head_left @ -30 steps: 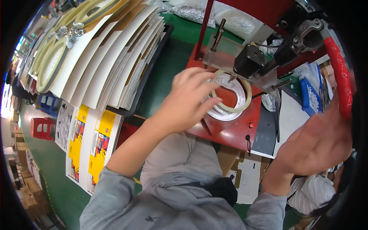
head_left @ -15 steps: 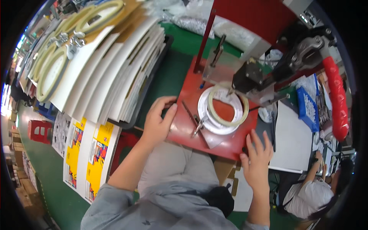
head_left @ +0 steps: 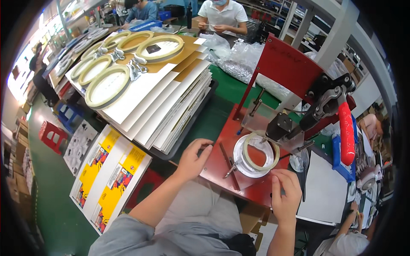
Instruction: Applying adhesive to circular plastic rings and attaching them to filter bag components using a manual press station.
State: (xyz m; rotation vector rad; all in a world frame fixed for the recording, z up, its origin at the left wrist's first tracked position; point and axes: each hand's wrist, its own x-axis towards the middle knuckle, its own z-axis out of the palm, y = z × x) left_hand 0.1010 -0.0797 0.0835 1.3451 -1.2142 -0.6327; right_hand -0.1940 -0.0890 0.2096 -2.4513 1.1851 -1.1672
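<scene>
My left hand [head_left: 193, 160] rests at the left edge of a red metal base plate [head_left: 213, 170], thumb and fingers apart, holding nothing. By the plate's right front edge is my right hand [head_left: 286, 193], its fingers loosely bent and the thumb apart, with nothing seen in it. On the plate sits a white round part [head_left: 240, 164], and a cream toothed ring [head_left: 276, 155] lies on it, under a black block [head_left: 279, 126]. A small metal clasp [head_left: 229, 172] sticks out at the white part's left. Above the right side stands a toggle clamp with a red handle [head_left: 346, 134].
To the left, a stack of white boards [head_left: 171, 106] carries several cream rings [head_left: 107, 87] with metal fittings. Printed yellow-and-white card [head_left: 112, 179] lies below it. A white board [head_left: 323, 187] and blue bin [head_left: 343, 160] are at right. Co-workers sit beyond, one in white [head_left: 222, 17].
The view has tilted up, bringing co-workers at the back into sight. My right hand's fingers have gone from spread to loosely bent. My left hand stays at the plate's left edge.
</scene>
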